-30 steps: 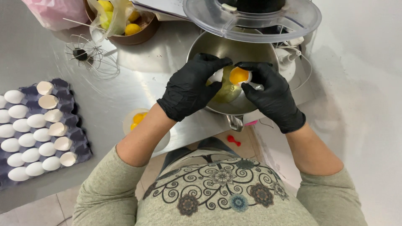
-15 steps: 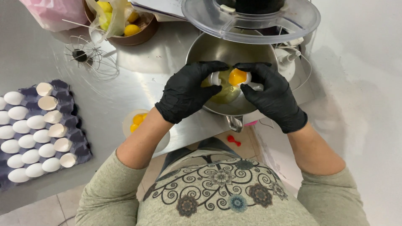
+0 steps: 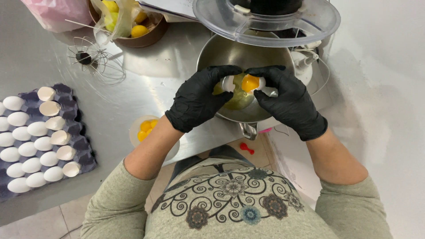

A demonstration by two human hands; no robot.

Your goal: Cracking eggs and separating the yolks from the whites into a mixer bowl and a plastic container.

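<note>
Eggshell halves are sitting split over the steel mixer bowl (image 3: 221, 53): we're pinching the empty half (image 3: 228, 83) in our left hand (image 3: 199, 99), and the half cradling the yolk (image 3: 250, 82) in our right hand (image 3: 290, 102). White is pooling in the bowl. Yolks are collecting in a small cup (image 3: 148, 128); the egg tray (image 3: 73, 132) is showing several emptied shells, many whole eggs left.

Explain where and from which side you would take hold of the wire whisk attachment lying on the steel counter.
Grip the wire whisk attachment by its dark central hub, coming down from above. It lies on its side on the steel counter, apart from the brown bowl; the thin wire loops fan out around the hub and would probably flex if pinched, while the hub looks solid and stands clear.
</note>
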